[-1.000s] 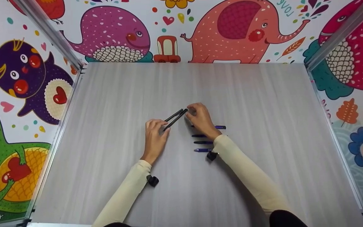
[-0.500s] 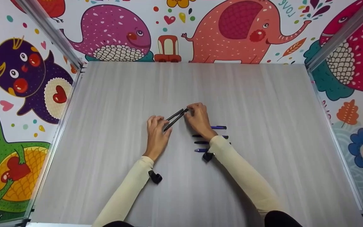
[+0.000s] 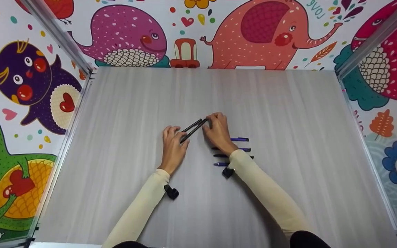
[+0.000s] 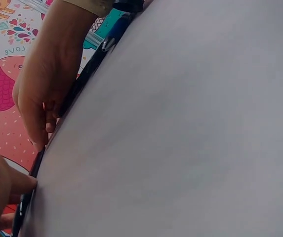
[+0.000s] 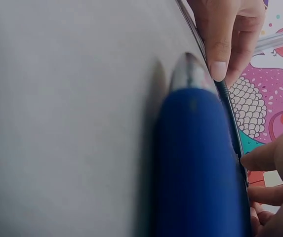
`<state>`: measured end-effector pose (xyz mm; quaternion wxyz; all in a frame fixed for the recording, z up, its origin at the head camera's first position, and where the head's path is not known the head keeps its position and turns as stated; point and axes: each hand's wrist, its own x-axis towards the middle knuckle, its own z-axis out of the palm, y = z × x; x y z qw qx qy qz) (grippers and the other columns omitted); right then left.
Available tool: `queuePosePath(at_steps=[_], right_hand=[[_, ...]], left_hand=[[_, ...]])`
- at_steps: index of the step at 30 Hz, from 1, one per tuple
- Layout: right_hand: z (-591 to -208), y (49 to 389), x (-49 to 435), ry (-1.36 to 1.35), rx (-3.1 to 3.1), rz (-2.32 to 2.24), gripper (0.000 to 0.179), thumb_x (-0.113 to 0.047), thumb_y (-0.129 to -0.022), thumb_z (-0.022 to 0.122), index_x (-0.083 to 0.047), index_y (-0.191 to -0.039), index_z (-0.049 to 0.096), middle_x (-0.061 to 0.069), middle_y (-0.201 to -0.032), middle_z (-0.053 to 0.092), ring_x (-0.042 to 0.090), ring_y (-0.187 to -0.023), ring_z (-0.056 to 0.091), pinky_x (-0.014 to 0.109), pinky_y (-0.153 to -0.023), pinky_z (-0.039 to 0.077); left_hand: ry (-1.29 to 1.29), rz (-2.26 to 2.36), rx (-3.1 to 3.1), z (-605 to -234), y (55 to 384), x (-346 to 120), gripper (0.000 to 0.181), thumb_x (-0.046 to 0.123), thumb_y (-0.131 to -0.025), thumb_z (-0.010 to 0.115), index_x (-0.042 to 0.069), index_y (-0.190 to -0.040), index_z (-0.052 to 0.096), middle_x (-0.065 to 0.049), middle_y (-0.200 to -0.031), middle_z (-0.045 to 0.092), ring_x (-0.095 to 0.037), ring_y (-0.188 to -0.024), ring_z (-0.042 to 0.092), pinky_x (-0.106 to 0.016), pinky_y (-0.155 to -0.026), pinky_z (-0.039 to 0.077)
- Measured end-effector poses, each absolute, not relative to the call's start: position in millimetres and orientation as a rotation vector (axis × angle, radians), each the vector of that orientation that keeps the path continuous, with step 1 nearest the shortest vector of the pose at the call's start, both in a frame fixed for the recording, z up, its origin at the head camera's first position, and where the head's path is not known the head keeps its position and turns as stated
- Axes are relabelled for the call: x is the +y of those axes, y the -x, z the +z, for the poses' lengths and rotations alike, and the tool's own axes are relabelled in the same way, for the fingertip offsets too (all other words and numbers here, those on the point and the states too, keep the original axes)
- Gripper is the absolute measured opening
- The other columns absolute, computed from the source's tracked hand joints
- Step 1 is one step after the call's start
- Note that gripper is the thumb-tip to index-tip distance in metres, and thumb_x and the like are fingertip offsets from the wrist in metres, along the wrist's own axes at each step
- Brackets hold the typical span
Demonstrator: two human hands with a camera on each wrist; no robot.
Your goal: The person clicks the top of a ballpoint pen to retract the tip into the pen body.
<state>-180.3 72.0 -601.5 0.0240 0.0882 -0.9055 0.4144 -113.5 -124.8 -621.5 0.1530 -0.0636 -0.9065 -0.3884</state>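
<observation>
Two slim dark pens lie slanted in the head view, close at their far ends: a nearer black pen (image 3: 194,130) and a farther black pen (image 3: 192,124). My left hand (image 3: 174,150) pinches the near end of the nearer pen between thumb and index finger; its fingers hide the end of the farther one. My right hand (image 3: 218,132) pinches the nearer pen's far end with thumb and fingers. In the right wrist view, a blue pen barrel (image 5: 195,158) with a silver tip looms close to the camera, and the left thumb (image 5: 219,69) touches the dark pen.
Under the right wrist, several pens lie in a row, including a purple-blue pen (image 3: 240,139) and a blue pen (image 3: 220,164), partly covered by the forearm. The grey table (image 3: 133,96) ends at cartoon-printed walls (image 3: 126,38) with metal frame posts (image 3: 367,41).
The left hand shifts slightly right and forward along the pens. The right forearm has moved slightly left, uncovering the right ends of the row of pens. Both slanted pens stay almost in place.
</observation>
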Motion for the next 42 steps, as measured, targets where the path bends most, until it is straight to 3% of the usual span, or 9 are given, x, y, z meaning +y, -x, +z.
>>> queuePosePath(at_steps=[6,16,35,42], right_hand=[[-601,179,75,-0.323,-2.792,1.303,0.031,-0.005,-0.1,0.077,0.007,-0.128,0.074,0.022,-0.134,0.061,0.039,-0.13,0.053,0.05,-0.112,0.047],[-597,172,93,-0.302,-2.704,1.403,0.033,-0.004,-0.102,0.074,0.008,-0.133,0.071,0.026,-0.135,0.064,0.043,-0.131,0.055,0.054,-0.113,0.047],[-585,160,150,-0.222,-2.495,1.498,0.03,0.0,-0.1,0.074,0.008,-0.129,0.073,0.025,-0.13,0.068,0.043,-0.128,0.06,0.057,-0.111,0.047],[-582,153,167,-0.162,-2.475,1.539,0.035,-0.002,-0.102,0.072,0.008,-0.136,0.07,0.025,-0.137,0.066,0.041,-0.133,0.058,0.056,-0.114,0.047]], left_hand=[[0.198,-1.071,-2.589,-619,114,-122,0.013,0.004,-0.092,0.087,-0.001,-0.102,0.082,-0.021,-0.135,0.067,-0.049,-0.145,0.044,-0.059,-0.125,0.03],[0.273,-1.097,-2.517,-608,122,-110,0.01,0.002,-0.092,0.086,-0.003,-0.1,0.082,-0.023,-0.133,0.068,-0.053,-0.143,0.045,-0.063,-0.124,0.031],[0.502,-1.186,-2.454,-625,154,-73,0.009,0.005,-0.094,0.085,0.003,-0.102,0.081,-0.014,-0.132,0.068,-0.046,-0.144,0.048,-0.05,-0.127,0.036],[0.578,-1.178,-2.49,-619,162,-56,0.007,0.003,-0.096,0.082,0.003,-0.103,0.081,-0.015,-0.132,0.068,-0.043,-0.143,0.049,-0.051,-0.125,0.039]])
